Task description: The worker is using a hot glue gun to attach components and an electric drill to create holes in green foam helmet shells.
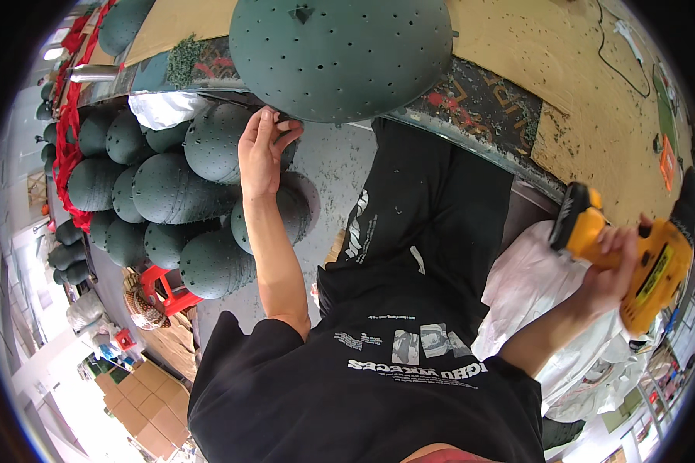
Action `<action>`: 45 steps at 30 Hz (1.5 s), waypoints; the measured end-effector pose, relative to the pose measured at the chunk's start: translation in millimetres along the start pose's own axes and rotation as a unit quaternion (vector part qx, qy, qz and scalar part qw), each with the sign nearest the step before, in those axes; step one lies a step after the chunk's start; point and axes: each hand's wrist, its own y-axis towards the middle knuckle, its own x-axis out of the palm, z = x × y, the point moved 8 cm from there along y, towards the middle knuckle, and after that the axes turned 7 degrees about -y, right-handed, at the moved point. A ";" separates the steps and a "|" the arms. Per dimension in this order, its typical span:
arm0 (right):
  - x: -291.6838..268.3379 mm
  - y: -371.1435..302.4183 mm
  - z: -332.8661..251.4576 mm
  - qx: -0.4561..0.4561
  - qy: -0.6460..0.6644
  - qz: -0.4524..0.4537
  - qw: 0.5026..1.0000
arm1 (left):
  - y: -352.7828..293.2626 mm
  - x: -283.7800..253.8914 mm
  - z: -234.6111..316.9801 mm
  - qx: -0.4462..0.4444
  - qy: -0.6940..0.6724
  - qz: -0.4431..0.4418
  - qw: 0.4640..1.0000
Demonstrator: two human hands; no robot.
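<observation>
A large dark green ball point(340, 62), dotted with small drilled holes, rests at the bench's near edge. My left hand point(262, 150) is raised just below the ball's lower left side. Its fingers are loosely bent and apart, with nothing visible in them; whether the fingertips touch the ball I cannot tell. Out to the right, my right hand point(611, 270) grips a yellow cordless drill point(658, 278) by its handle. The drill's black battery points toward the bench, and its front end lies near the right rim of the view.
Several dark green balls point(179, 187) are piled at the left, beside a red stool point(166, 292). Green shavings and cardboard point(602, 147) cover the bench. A white sack point(529, 285) sits beneath my right arm. A black cable point(625, 73) lies at the far right.
</observation>
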 end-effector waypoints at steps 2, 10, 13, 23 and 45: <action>-17.8 37.0 15.1 -0.014 -0.020 0.020 0.999 | -3.9 -1.3 4.9 0.001 -0.017 0.013 1.000; -37.2 87.9 32.4 -0.012 -0.064 0.066 0.996 | -53.6 98.3 -29.2 -0.006 0.049 -0.062 0.997; -32.9 89.3 35.1 -0.017 -0.060 0.064 0.996 | -74.1 159.8 -60.5 -0.057 0.067 -0.130 0.988; -19.6 80.6 26.8 -0.035 -0.069 0.082 0.994 | -106.9 180.5 -102.5 -0.142 0.223 -0.361 0.895; -20.9 77.2 27.1 -0.033 -0.093 0.086 0.991 | -77.8 166.5 -68.0 -0.104 0.047 -0.178 0.977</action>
